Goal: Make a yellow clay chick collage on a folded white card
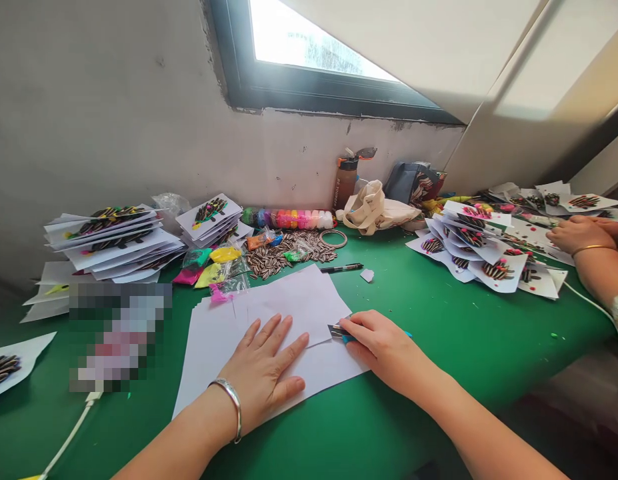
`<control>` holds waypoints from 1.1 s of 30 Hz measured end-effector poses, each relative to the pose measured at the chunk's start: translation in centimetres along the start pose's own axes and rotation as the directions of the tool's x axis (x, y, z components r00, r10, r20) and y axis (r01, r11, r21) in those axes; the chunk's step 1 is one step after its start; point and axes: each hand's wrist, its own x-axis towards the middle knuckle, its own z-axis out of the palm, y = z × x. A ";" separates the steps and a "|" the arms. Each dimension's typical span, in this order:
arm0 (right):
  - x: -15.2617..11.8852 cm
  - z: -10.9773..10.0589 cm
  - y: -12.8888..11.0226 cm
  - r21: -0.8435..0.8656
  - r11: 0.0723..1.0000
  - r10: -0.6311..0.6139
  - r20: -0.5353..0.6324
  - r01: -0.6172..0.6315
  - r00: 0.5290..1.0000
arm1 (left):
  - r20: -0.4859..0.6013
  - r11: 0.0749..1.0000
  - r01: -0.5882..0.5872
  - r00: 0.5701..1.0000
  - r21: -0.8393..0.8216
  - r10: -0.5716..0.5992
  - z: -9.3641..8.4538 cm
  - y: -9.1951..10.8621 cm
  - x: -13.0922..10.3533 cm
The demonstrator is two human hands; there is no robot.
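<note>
"Paper (pixel 299 293), where does it lie?"

"On the green table (pixel 463 353), right in front of the person. It's a small pile of white sheets, with the top piece set at a slant over the others."

"And the left hand (pixel 266 367)?"

"Flat, palm down on the sheets, fingers spread, holding nothing. There's a silver bracelet (pixel 237 408) on that wrist."

"What about the right hand (pixel 383 347)?"

"Gripping a knife (pixel 346 339) with some blue on it. The blade (pixel 335 331) points left, at the near right edge of the top piece. I can't tell if it's touching."

"Anything just past the sheets?"

"1 black pen (pixel 342 268) by the far corner, and 1 white scrap (pixel 367 275) near its tip. Behind the pen there's a heap of striped seeds (pixel 263 265), with coloured packets (pixel 226 255) on and beside it."

"Farther off?"

"Stacked cards (pixel 123 263) on the left, more on the right, and 1 bottle (pixel 345 187) by the wall (pixel 139 153). At the far right, 1 co-worker's hand (pixel 579 235) is near some cards."
</note>
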 end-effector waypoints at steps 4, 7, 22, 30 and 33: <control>-0.3 -0.4 0.0 0.025 1.000 -0.007 0.029 0.006 1.000 | -0.004 1.000 0.000 1.000 -0.006 0.000 0.1 0.0 0.0; -0.5 -0.6 0.0 0.033 0.999 0.010 0.036 -0.011 0.999 | 0.000 1.000 0.006 1.000 -0.006 -0.006 0.1 0.0 0.1; -1.0 -1.2 1.3 0.013 0.993 0.115 0.002 -0.115 0.993 | 0.003 1.000 0.005 1.000 0.000 -0.005 -0.1 0.1 0.0; -0.8 -1.2 1.1 0.005 0.987 0.159 0.030 -0.159 0.987 | 0.011 1.000 0.015 1.000 0.003 -0.015 -0.1 0.1 0.1; -0.7 -1.1 1.1 -0.001 0.986 0.164 0.033 -0.164 0.986 | 0.006 1.000 0.013 1.000 0.001 -0.013 -0.1 0.1 0.1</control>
